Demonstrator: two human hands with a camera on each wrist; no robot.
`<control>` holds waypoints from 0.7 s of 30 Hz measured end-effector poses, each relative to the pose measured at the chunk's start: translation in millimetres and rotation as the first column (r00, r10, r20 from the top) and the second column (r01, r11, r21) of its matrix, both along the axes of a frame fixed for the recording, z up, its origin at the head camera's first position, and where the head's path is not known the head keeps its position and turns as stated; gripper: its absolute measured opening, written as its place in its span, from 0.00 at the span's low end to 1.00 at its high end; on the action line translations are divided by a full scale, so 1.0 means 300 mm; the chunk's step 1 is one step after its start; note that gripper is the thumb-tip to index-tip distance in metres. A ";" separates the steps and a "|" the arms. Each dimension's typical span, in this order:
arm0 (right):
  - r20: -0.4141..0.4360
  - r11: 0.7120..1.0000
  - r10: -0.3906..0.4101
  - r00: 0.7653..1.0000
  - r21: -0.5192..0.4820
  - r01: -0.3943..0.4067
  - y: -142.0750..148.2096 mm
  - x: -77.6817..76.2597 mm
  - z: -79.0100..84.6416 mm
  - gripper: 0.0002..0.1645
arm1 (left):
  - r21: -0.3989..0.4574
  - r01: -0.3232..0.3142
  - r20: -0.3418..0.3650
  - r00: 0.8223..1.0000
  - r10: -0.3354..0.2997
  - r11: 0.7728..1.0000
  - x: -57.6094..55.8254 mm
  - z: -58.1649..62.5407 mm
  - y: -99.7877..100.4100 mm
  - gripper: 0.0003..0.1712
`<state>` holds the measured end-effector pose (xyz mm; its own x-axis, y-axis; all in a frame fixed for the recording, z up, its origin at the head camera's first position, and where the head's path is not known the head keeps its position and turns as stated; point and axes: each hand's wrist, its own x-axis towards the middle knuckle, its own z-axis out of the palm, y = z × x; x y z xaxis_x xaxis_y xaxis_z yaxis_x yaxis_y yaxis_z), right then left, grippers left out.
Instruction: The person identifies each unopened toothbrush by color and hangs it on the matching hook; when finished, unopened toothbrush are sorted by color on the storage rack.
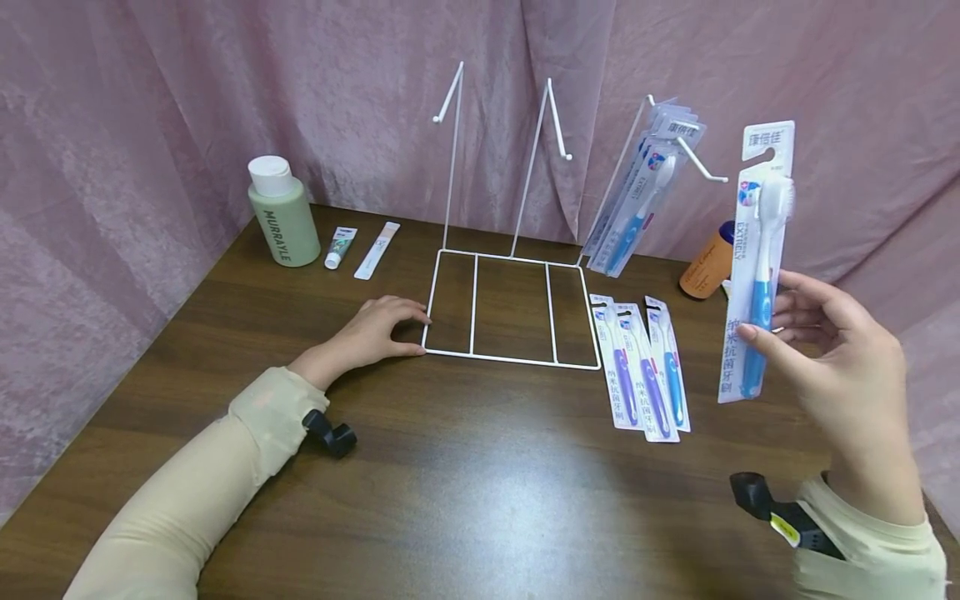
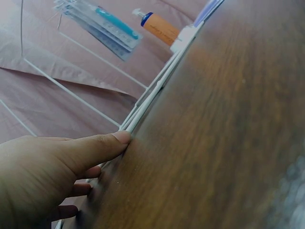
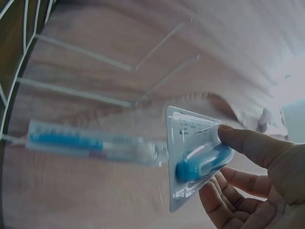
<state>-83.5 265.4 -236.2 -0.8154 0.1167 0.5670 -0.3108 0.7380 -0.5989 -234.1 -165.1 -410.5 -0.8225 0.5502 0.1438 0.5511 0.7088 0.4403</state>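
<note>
Packaged toothbrush (image 1: 760,308) pinched by right hand (image 1: 855,367), fingers (image 1: 813,292) half curled.

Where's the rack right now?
In the head view, the rack stands centrally, the left hand at its left edge, three toothbrushes lying beside its right edge.

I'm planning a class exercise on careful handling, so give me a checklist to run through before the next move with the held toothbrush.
Assuming hanging is likely next:
1. Right grip holds the toothbrush pack: ok.
2. Pack's slot uncovered: ok, clear of the grip.
3. Right hook has a free tip: ok, the hung packs sit behind it.
4. Left grip touches the rack: ok, near its left front corner.
5. Slot on the hook: not ok, the pack is apart from it.
6. Rack steady under more weight: cannot tell.
</note>
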 end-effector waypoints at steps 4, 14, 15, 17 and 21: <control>0.006 0.997 0.037 0.999 0.061 -0.037 -0.056 -0.001 0.005 0.36 | -0.002 -0.002 0.002 1.000 0.002 1.000 0.001 0.000 0.001 0.27; -0.028 0.989 0.141 0.990 0.056 -0.139 -0.192 -0.064 -0.014 0.33 | 0.003 0.002 -0.005 1.000 -0.002 1.000 -0.002 -0.006 0.000 0.27; -0.041 0.987 0.148 0.988 0.062 -0.146 -0.203 -0.072 -0.019 0.33 | 0.004 0.002 -0.005 1.000 -0.002 1.000 -0.002 -0.006 0.000 0.27; -0.058 0.986 0.154 0.986 0.073 -0.149 -0.224 -0.087 -0.027 0.32 | 0.006 0.002 -0.004 1.000 -0.002 1.000 -0.003 -0.007 0.000 0.27; -0.063 0.987 0.148 0.987 0.071 -0.143 -0.260 -0.115 -0.043 0.32 | 0.007 0.003 -0.003 1.000 -0.003 1.000 -0.005 -0.007 -0.003 0.27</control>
<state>-118.0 187.5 -249.1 -0.7806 -0.0398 0.6238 -0.4557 0.7193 -0.5244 -235.6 -165.9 -412.6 -0.8205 0.5516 0.1497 0.5544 0.7043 0.4433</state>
